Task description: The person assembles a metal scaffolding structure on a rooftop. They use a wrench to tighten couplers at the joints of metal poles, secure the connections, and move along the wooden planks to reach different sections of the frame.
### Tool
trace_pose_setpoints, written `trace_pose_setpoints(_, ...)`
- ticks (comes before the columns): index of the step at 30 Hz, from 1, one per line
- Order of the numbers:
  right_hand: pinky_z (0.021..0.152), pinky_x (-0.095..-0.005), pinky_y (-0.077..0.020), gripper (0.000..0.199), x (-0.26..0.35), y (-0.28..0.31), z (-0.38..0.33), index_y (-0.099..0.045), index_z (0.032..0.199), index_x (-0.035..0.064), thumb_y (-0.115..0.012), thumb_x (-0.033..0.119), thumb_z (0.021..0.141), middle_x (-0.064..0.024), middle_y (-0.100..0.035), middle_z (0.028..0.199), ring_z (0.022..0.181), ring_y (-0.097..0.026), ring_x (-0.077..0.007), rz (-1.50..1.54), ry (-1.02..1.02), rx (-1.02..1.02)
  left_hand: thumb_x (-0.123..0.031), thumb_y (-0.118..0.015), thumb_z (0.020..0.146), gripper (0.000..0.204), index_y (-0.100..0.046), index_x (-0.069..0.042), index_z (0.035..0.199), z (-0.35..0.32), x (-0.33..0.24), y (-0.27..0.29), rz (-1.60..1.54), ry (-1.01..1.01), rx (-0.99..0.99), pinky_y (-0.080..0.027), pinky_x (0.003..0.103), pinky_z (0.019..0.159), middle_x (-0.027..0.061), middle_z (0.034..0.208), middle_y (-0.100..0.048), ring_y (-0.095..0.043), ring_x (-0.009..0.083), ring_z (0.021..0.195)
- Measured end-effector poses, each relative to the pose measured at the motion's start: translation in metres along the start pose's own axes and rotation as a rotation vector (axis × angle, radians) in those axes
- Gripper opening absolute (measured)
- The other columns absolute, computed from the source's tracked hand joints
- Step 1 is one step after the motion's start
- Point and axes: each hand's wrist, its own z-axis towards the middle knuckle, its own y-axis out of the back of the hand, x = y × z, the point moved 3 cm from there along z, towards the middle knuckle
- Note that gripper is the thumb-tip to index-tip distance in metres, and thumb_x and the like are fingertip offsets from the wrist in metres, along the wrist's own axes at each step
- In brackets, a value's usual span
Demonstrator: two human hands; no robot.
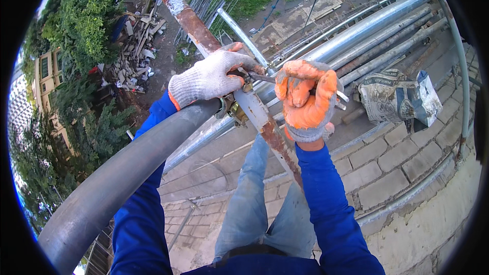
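L hand (211, 77) gripping rusty pipe (186, 16) at clamp (235, 108), frame centre; R hand (305, 99) closing round wrench (265, 77), turning bolt. Next prob. needing firm, steady turn.

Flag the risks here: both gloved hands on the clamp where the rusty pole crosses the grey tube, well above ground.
1. The right hand grips a metal tool at the clamp; if it slips, it could fall to the rubble-strewn yard below.
2. The left hand wraps the rusty pole beside the clamp; fingers could get pinched.
3. Both hands are busy, so nothing visibly steadies the person at height.
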Motion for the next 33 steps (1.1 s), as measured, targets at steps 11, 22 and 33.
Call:
trace_pose_setpoints(11,0.066,-0.0332,-0.0492,0.049,-0.005,0.014,-0.055,-0.067,0.104,-0.0064,-0.062,0.042,0.098,-0.0056,-0.058,0.078,0.064,-0.049,-0.0153,-0.031,-0.113,0.1,-0.005,-0.051,0.086,0.031,-0.073,-0.001,0.108,-0.003,0.016,0.0,-0.208,0.122,-0.029,-0.037,0.033,0.107,0.0116,0.102,-0.072,-0.044,0.0206,0.137)
trace_pose_setpoints(22,0.07,-0.0319,-0.0537,0.05,0.016,-0.033,-0.04,-0.063,0.116,-0.0013,-0.064,0.045,0.097,-0.0083,-0.068,0.1,0.079,-0.065,-0.0146,-0.276,-0.299,0.151,0.006,-0.041,0.081,0.055,-0.062,-0.008,0.129,-0.007,0.003,-0.002,-0.108,0.049,-0.166,-0.054,0.038,0.086,0.0126,0.092,-0.072,-0.07,0.0296,0.093)
trace_pose_setpoints(33,0.054,-0.0387,-0.0499,0.029,-0.154,-0.043,0.136,-0.065,0.092,0.004,-0.051,0.028,0.101,-0.0114,-0.061,0.064,0.059,-0.063,-0.0259,-1.107,-0.606,0.338,-0.015,-0.062,0.08,0.034,-0.062,-0.004,0.113,-0.011,0.017,0.014,0.464,0.016,-0.602,-0.02,0.06,0.118,0.0203,0.119,-0.062,-0.056,0.0368,0.122)
